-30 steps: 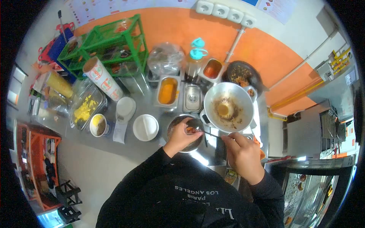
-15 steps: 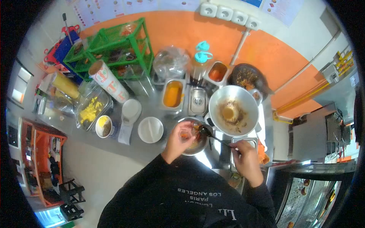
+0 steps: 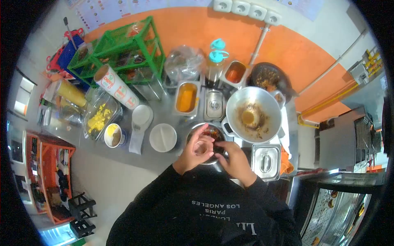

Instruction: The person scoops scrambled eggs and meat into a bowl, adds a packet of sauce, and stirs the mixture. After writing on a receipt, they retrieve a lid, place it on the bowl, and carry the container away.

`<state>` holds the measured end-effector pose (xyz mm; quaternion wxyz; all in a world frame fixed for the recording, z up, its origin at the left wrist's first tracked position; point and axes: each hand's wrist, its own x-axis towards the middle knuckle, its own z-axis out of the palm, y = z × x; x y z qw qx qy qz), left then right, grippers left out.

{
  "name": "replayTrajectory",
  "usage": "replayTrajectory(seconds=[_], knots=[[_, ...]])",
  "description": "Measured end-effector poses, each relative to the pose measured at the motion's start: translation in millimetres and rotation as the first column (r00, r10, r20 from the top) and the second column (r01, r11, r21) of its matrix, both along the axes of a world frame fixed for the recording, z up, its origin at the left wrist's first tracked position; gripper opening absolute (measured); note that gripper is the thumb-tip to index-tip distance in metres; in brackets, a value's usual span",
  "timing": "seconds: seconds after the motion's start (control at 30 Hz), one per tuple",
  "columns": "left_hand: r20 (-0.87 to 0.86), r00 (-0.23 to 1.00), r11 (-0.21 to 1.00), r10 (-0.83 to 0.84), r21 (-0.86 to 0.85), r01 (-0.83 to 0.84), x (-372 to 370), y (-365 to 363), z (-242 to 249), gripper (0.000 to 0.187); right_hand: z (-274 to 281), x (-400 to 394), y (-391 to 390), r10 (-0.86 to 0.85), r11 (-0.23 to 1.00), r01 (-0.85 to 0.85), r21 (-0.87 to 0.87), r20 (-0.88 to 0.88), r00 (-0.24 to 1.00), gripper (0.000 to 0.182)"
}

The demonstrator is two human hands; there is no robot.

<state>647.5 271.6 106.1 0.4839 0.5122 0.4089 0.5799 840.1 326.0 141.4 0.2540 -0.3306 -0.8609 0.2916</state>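
While both hands (image 3: 217,151) meet, steel bowl (image 3: 213,131) sits upright.

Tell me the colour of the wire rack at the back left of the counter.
Bright green; the wire rack shows best in the head view.

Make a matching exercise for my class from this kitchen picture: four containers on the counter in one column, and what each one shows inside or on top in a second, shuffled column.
Things:
1. large metal bowl
2. lidded metal tub
3. open steel tray
4. clear plastic box

States:
A. yellow pieces inside
B. brown residue at the bottom
C. orange filling
D. closed, knob on the lid

Pairs: 1-B, 2-D, 3-C, 4-A

Both the left hand and the right hand are over the small metal bowl near the counter's edge.
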Motion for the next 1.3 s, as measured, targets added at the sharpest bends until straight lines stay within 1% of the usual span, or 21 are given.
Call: replayTrajectory(seconds=[0.03,0.07,0.1,0.13,0.17,0.27,0.3,0.4,0.43,0.5,0.53,0.63,0.73,0.83,0.9,0.93,1.0,1.03,1.1,1.2,1.3], knots=[[0.139,0.99,0.995,-0.031,-0.086,0.044,0,1,3,0.091,2,-4,3,0.037,0.994,-0.053,-0.095,-0.163,0.986,0.024],[0.276,0.96,0.982,-0.048,-0.165,0.097,0,3,6,0.093,0,-6,6,0.036,0.936,-0.111,-0.335,-0.222,0.974,0.023],[0.408,0.912,0.96,-0.05,-0.234,0.157,0,5,11,0.094,-4,-8,8,0.022,0.817,-0.178,-0.548,-0.28,0.96,0.023],[0.438,0.898,0.949,-0.042,-0.263,0.173,-3,7,19,0.094,-5,-11,11,-0.004,0.648,-0.252,-0.719,-0.334,0.942,0.022],[0.468,0.883,0.938,-0.033,-0.29,0.188,-6,10,28,0.094,-2,-12,15,-0.021,0.614,-0.229,-0.755,-0.306,0.952,0.02],[0.567,0.824,0.946,0.028,-0.281,0.161,-8,19,48,0.091,11,-18,22,-0.118,0.591,-0.269,-0.761,-0.412,0.904,0.02],[0.601,0.797,0.956,0.05,-0.261,0.137,-7,21,51,0.089,18,-16,22,-0.183,0.627,-0.199,-0.753,-0.39,0.902,0.021],[0.195,0.973,0.972,-0.124,-0.174,0.158,-20,12,48,0.082,18,-11,31,-0.162,0.886,0.017,-0.464,-0.274,0.948,0.019],[0.164,0.977,0.955,-0.138,-0.239,0.175,-20,9,45,0.078,23,-12,31,-0.229,0.808,-0.02,-0.589,-0.344,0.911,0.016],[0.107,0.98,0.914,-0.165,-0.357,0.193,-19,10,36,0.07,31,-16,33,-0.139,0.885,-0.061,-0.461,-0.387,0.911,0.016],[0.119,0.984,0.928,-0.133,-0.334,0.166,-17,10,32,0.067,33,-17,34,-0.093,0.915,-0.081,-0.395,-0.403,0.91,0.015],[0.13,0.991,0.949,-0.032,-0.307,0.071,-11,12,30,0.059,30,-14,42,-0.125,0.94,-0.009,-0.342,-0.369,0.921,0.014],[0.03,0.999,0.943,0.041,-0.332,-0.029,-9,7,43,0.056,30,-10,44,-0.214,0.775,-0.058,-0.629,-0.349,0.912,0.014],[-0.185,0.982,0.951,0.045,-0.293,-0.099,-7,3,58,0.058,32,-10,41,-0.24,0.776,-0.082,-0.625,-0.414,0.878,0.014],[-0.338,0.94,0.948,0.041,-0.284,-0.144,-5,-1,72,0.058,41,-7,37,-0.133,0.945,-0.01,-0.327,-0.411,0.902,0.014],[-0.302,0.953,0.95,0.036,-0.287,-0.127,-7,3,63,0.061,44,-6,37,-0.08,0.987,0.018,-0.158,-0.396,0.915,0.015],[-0.226,0.974,0.947,0.017,-0.309,-0.088,-9,3,37,0.066,31,-5,25,-0.204,0.937,0.093,-0.337,-0.311,0.928,0.015],[-0.14,0.99,0.972,0.004,-0.231,-0.036,-9,7,34,0.068,31,-9,30,-0.253,0.908,0.13,-0.398,-0.274,0.928,0.015],[0.047,0.998,0.996,-0.041,-0.082,0.044,2,4,29,0.071,37,-9,33,-0.209,0.916,0.087,-0.392,-0.282,0.936,0.015],[0.158,0.986,0.981,-0.059,-0.171,0.087,4,5,27,0.07,25,-7,30,-0.15,0.916,0.029,-0.399,-0.275,0.95,0.014],[0.208,0.977,0.964,0.044,-0.266,0.013,6,9,29,0.064,29,-9,32,-0.135,0.89,-0.027,-0.456,-0.319,0.938,0.014]])
